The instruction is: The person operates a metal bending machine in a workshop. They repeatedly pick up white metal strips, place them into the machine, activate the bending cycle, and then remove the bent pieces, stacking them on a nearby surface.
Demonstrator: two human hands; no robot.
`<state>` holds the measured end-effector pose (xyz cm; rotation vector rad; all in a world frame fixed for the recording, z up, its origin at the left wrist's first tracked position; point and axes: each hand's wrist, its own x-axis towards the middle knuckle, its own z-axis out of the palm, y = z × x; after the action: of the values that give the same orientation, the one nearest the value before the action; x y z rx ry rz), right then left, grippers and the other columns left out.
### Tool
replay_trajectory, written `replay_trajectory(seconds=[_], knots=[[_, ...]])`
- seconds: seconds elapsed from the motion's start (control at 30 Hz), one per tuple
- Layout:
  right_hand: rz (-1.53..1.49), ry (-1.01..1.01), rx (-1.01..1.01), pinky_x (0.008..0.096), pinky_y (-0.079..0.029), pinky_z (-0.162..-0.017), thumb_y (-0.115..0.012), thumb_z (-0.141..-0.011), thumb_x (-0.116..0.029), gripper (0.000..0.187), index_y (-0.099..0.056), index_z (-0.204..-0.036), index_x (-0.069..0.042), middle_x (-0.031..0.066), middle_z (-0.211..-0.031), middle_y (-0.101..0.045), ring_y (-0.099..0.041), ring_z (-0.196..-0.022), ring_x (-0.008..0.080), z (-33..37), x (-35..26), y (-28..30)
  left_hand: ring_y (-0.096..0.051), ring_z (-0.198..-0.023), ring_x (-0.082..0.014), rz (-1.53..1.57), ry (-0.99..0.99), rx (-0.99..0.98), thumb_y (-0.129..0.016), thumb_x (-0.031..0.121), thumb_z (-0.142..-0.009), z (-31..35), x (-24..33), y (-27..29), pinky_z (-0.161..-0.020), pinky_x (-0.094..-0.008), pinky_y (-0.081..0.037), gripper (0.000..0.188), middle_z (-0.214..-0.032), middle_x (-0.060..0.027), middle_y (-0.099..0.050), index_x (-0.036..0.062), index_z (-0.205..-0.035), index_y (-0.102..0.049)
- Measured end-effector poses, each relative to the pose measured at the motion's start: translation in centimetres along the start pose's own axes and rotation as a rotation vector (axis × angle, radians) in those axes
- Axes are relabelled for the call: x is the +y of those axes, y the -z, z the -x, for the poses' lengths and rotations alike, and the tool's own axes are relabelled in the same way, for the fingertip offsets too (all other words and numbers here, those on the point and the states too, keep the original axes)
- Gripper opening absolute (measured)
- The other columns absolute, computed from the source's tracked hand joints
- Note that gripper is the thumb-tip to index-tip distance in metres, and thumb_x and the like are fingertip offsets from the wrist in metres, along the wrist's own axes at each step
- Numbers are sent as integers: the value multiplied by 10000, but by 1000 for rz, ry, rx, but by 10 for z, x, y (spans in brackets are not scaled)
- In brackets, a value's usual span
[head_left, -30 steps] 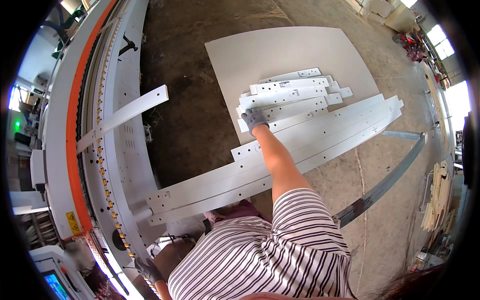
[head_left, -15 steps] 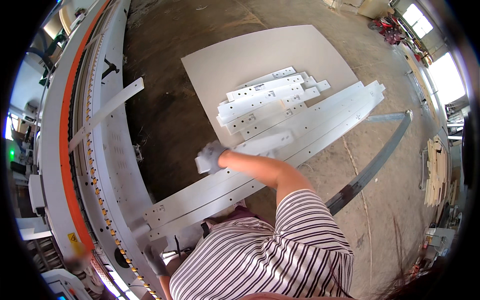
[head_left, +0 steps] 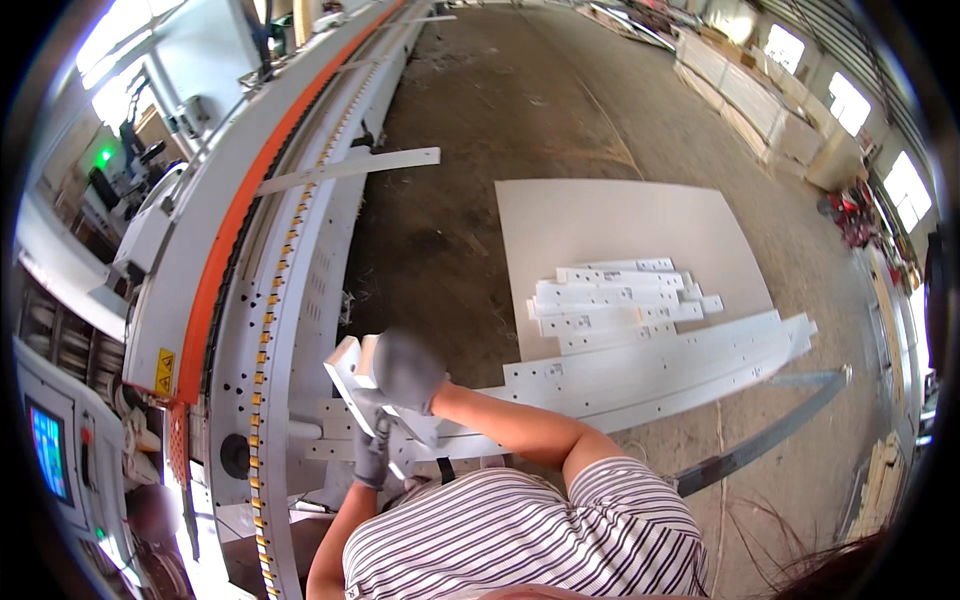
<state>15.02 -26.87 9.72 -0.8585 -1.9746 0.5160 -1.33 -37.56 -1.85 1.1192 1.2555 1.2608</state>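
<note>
Both my hands wear grey gloves and meet just right of the machine. In my left hand (head_left: 372, 450), the fingers are closed around a short white board (head_left: 347, 372), which is tilted with its end toward the machine. My right hand (head_left: 408, 372), blurred, is closed on a second white board (head_left: 425, 428) beside the first, partly hidden behind the glove. Below and to the right lie long white boards (head_left: 640, 372) with drilled holes. Beyond them, several shorter white strips (head_left: 610, 297) are stacked on a large pale panel (head_left: 620, 215).
Along my left runs a long machine with an orange stripe (head_left: 232, 245) and a row of yellow rollers (head_left: 262, 360). A white strip (head_left: 350, 170) lies across it farther off. A lit control screen (head_left: 48, 450) is at lower left. A dark curved bar (head_left: 760, 440) stretches right.
My right hand has brought a white board left toward the machine. My left hand has risen from low beside the machine and now grips a board. The view has turned left and up.
</note>
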Motion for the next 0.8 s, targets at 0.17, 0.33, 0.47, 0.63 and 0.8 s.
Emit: replay_trajectory(seconds=[0.17,0.33,0.47,0.63,0.8], knots=[[214,16,-17,404,-420,-620,-719,-699,-441,435,-585,-641,-31,117,-686,-553,-512,-662,283,4,14,-3,-620,-841,-216,395,99,351,-614,308,-914,-3,26,95,-758,-392,-547,350,-933,-81,-609,38,-1116,-516],[212,-22,83,376,-427,-635,-771,-661,-349,384,-564,-733,-34,89,-740,-546,-511,-680,258,13,8,5,-604,-901,-225,623,116,570,-613,440,-884,12,15,200,-793,-372,-531,492,-1001,-85,-597,19,-1126,-534],[140,-155,200,368,-416,-646,-763,-686,-370,387,-550,-756,-55,74,-768,-542,-514,-715,243,22,2,-3,-613,-922,-251,759,80,423,-588,406,-900,24,1,258,-849,-403,-509,461,-1001,-104,-623,18,-1145,-545],[134,-112,236,375,-449,-566,-765,-598,-309,340,-564,-741,-75,62,-711,-567,-540,-605,260,27,-16,-13,-611,-932,-280,823,-9,447,-558,294,-921,23,-23,306,-859,-430,-504,376,-1042,-123,-618,19,-1174,-523],[325,-293,193,351,-476,-651,-760,-611,-295,349,-551,-790,-82,11,-711,-611,-584,-668,217,24,-39,-14,-616,-944,-316,958,-10,608,-594,310,-913,-6,-36,333,-840,-486,-515,354,-1051,-141,-611,66,-1154,-508]])
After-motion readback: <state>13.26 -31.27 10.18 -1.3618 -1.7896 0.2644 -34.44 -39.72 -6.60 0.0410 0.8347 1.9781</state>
